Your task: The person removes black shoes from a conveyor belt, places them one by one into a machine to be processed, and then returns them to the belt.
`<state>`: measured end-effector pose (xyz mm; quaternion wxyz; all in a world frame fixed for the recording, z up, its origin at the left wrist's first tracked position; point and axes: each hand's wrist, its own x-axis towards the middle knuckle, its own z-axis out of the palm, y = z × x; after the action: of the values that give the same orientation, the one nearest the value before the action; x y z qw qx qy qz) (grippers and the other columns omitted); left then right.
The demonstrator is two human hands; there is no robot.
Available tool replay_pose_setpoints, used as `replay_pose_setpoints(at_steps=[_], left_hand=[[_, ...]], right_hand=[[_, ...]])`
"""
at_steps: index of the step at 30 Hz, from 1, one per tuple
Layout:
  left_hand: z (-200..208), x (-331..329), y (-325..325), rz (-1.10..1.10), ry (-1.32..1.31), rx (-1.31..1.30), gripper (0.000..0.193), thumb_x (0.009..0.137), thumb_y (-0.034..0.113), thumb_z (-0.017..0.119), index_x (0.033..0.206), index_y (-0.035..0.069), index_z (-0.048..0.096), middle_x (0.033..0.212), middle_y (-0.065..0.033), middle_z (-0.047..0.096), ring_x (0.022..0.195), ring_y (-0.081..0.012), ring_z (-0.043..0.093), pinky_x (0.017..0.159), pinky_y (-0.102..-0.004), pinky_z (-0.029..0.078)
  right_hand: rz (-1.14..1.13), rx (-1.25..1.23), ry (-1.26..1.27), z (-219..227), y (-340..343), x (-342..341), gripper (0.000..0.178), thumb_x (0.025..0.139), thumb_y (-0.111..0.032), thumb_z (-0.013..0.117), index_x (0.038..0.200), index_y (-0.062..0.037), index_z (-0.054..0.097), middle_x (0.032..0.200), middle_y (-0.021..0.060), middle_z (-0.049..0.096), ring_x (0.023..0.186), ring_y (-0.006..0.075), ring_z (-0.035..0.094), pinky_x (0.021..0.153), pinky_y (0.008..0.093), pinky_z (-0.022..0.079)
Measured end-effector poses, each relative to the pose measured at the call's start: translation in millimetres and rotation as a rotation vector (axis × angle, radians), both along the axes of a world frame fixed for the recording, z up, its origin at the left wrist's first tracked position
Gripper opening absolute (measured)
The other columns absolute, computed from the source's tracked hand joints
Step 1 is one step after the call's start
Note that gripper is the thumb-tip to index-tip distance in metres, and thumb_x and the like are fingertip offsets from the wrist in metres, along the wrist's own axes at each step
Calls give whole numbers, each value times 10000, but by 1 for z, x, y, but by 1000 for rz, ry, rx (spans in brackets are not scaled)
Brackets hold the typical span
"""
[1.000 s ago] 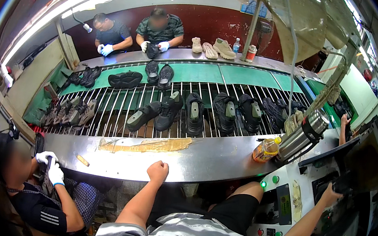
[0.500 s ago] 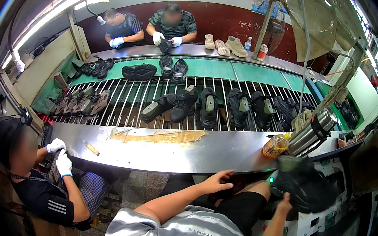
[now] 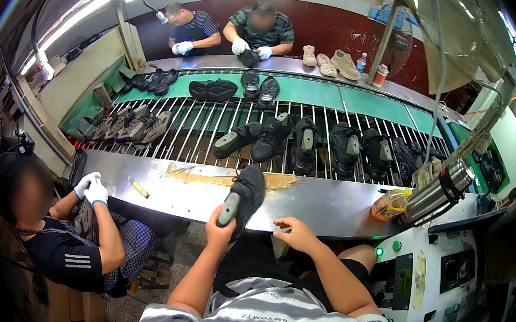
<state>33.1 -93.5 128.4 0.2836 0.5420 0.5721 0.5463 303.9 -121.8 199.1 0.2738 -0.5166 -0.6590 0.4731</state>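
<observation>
My left hand [image 3: 220,227] is closed round the heel end of a black shoe [image 3: 249,191], where a grey-green shoe last [image 3: 229,208] sticks out of the opening. The shoe is held up over the near edge of the metal bench, toe pointing away from me. To its right, my right hand [image 3: 293,234] hovers by the bench edge, fingers apart and nothing in them. Beyond, several black shoes with lasts in them stand on the roller conveyor, among them a laced shoe [image 3: 271,139] and a strapped shoe [image 3: 305,145].
On the metal bench [image 3: 198,206] are a tape patch, a small yellowish-handled tool [image 3: 138,187], a drink bottle [image 3: 390,204] and a steel flask [image 3: 438,194]. A control cabinet [image 3: 424,270] stands at right. A gloved co-worker [image 3: 77,230] sits at left; two more work across the conveyor.
The black shoe has gone from my right hand, by the cabinet, to my left hand over the bench edge. My right hand has moved left and holds nothing. The view has shifted too.
</observation>
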Motion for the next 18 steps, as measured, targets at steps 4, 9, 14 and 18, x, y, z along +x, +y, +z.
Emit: replay_pose_setpoints(at_steps=[4, 9, 14, 18], left_hand=[[3, 10, 1, 3, -55, -48, 508, 731, 103, 733, 1200, -34, 593, 1162, -176, 636, 1080, -276, 615, 953, -351, 457], [14, 6, 6, -260, 106, -91, 561, 832, 250, 651, 1313, 8, 494, 1312, -185, 510, 1253, -310, 466, 1055, -398, 352], [24, -25, 122, -262, -231, 81, 544, 896, 238, 563, 1378, 30, 421, 1267, -152, 542, 1194, -259, 505, 1004, -390, 398], [63, -19, 287, -182, -553, -83, 616, 934, 360, 526, 1435, 63, 326, 1228, -145, 540, 1071, -226, 551, 891, -367, 467]], right_hand=[[-104, -17, -123, -39, 19, 12, 346, 811, -173, 707, 1122, -29, 661, 1077, 109, 676, 967, 200, 638, 855, 317, 505], [-298, -16, -127, -60, 52, 46, 310, 763, -160, 733, 1022, -4, 663, 931, 81, 688, 856, 162, 639, 798, 308, 516], [-414, 45, -362, -86, 76, 84, 292, 747, -222, 740, 965, -40, 669, 845, 78, 669, 823, 207, 637, 764, 322, 515], [-395, 193, -519, -95, 92, 88, 191, 745, -234, 726, 793, -84, 618, 683, 61, 572, 701, 261, 588, 630, 379, 479]])
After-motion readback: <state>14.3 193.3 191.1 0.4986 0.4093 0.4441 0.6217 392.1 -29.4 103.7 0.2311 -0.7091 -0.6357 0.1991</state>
